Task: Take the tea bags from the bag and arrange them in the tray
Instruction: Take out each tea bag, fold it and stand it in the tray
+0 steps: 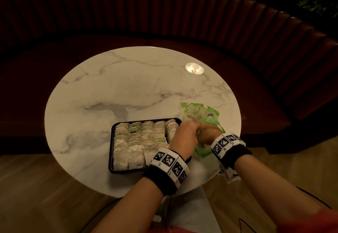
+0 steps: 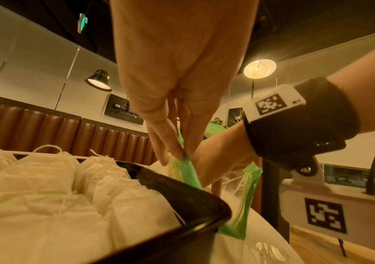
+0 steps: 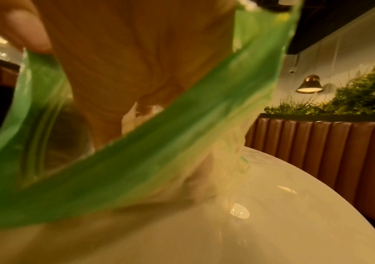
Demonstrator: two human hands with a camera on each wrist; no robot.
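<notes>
Filling nearly done: tray (image 1: pixel 110 152) packed with tea bags (image 1: pixel 144 137). Your left hand (image 1: pixel 184 137) pinches green bag (image 1: pixel 199 112) rim; right hand (image 1: pixel 208 134) inside, grip unseen. Remainder in bag unclear.

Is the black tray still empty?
No, in the head view the black tray is already packed with rows of white tea bags across most of its floor.
</notes>
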